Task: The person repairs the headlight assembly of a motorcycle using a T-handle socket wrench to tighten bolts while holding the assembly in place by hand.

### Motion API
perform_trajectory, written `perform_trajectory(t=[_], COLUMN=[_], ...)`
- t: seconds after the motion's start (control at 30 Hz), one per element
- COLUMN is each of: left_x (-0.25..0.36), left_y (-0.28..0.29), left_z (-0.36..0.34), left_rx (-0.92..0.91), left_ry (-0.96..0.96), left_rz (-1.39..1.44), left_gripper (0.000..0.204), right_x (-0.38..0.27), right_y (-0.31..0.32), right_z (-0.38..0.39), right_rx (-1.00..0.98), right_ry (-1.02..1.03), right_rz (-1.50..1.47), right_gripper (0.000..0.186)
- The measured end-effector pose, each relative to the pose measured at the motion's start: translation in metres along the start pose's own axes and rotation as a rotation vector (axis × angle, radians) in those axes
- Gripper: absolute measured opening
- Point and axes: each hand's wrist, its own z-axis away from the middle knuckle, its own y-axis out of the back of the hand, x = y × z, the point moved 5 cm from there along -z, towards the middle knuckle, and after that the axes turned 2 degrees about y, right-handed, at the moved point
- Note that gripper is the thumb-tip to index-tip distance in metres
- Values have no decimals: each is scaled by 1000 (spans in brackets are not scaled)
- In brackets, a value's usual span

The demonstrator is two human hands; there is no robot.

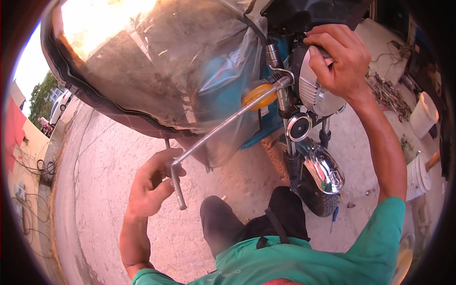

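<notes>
My left hand (154, 185) is closed around the crossbar of a long silver T-handle socket wrench (213, 135) at lower left. The wrench runs up to the front fork (285, 104) beside an orange turn signal (253, 99), where its far end meets a metal fitting. My right hand (341, 64) grips the top of a chrome headlamp housing (311, 97), fingers curled over its upper edge; part of the housing is hidden behind it. A round black-and-silver horn (298, 127) sits below on the fork.
A vehicle windshield of cloudy plastic (156, 61) fills the upper left. Below the fork are a chrome-fendered front wheel (323, 171) and a blue tool (336, 213) on concrete. White buckets (422, 115) and scrap (384, 95) stand at right, a white car (61, 105) at far left.
</notes>
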Motion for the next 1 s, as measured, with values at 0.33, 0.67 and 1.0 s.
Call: perform_trajectory(t=[0.33,0.67,1.0], left_x=[-17,-10,15], left_y=[-18,-22,-18], left_z=[-6,-11,-10], left_rx=[145,447,598], left_ry=[-99,-504,-744], left_rz=[63,129,-725], left_gripper=[60,80,48], right_x=[4,3,-5], right_y=[1,4,5], right_z=[2,0,-11], right_rx=[47,22,-55], right_ry=[5,-18,-41], right_rz=[-8,-23,-45], right_gripper=[9,9,10])
